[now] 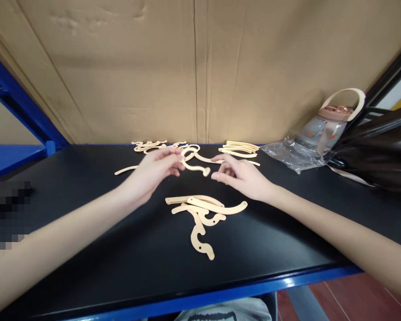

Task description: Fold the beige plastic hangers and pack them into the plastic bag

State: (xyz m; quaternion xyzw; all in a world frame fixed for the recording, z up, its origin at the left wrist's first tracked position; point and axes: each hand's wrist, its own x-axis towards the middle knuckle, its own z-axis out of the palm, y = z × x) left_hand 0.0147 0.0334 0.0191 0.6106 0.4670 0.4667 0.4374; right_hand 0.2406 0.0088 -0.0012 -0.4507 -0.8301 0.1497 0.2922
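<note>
My left hand (162,167) pinches a beige plastic hook piece (195,167) by its curved end, above the black tabletop. The hook's other end, a round knob, points toward my right hand (239,174). That hand is open, thumb and fingers apart, close to the knob without visibly touching it. Nearer to me lies a loose pile of beige curved arms (220,206) and hook-shaped pieces. One S-shaped piece (198,243) with a small hole is at the front of this pile. Behind my hands, another curved arm (203,158) is partly hidden.
Beige hook pieces (150,145) lie at the back left, and curved arms (240,147) are stacked at the back right. A water bottle (325,127), clear plastic wrapping (287,154) and a shiny dark bag (381,147) sit to the right. Cardboard (153,80) walls the back.
</note>
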